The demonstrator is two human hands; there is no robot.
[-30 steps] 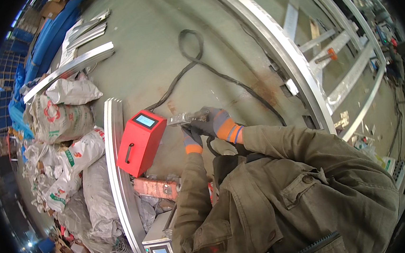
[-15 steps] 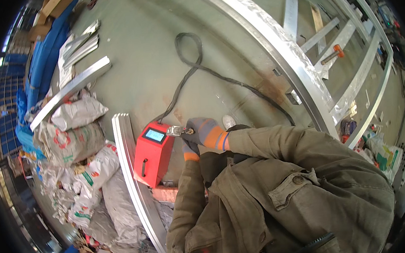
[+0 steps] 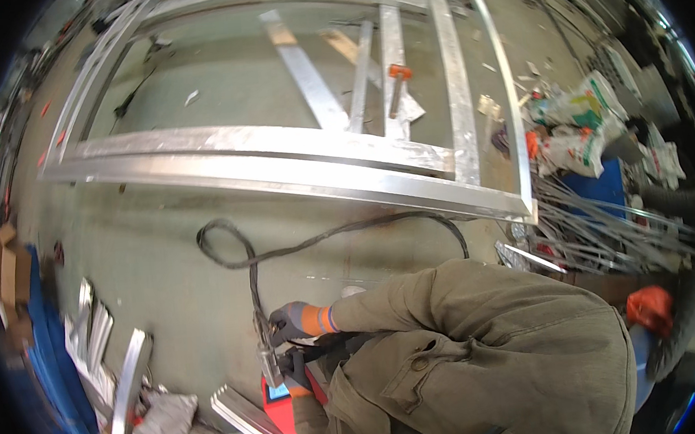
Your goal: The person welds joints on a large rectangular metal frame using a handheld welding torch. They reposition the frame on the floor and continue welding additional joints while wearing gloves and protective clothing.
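Observation:
Both hands wear dark grey gloves with orange cuffs. My right hand (image 3: pixel 289 323) is closed on the upper part of a narrow silvery metal hand tool (image 3: pixel 268 355); its exact kind is not clear. Just below, my left hand (image 3: pixel 296 373) is closed around the tool's lower part, fingers partly hidden. A dark cable (image 3: pixel 255 285) runs up from beside the tool, loops on the floor and trails off to the right. Under the left hand stands a red box (image 3: pixel 283 420) with a lit screen, mostly covered by my sleeve and the tool.
Beyond the cable lies a large silvery metal frame (image 3: pixel 278 167) with an orange-headed hammer (image 3: pixel 397 91) on its bars. Metal profiles (image 3: pixel 253 423) lie left of the red box. Filled sacks (image 3: pixel 164 427) are at lower left; thin metal strips (image 3: pixel 584 215) are piled at right.
My view has swung right, bringing the whole metal frame in and moving the red box to the lower edge. The metal tool now stands lengthwise before the hands, showing more of itself.

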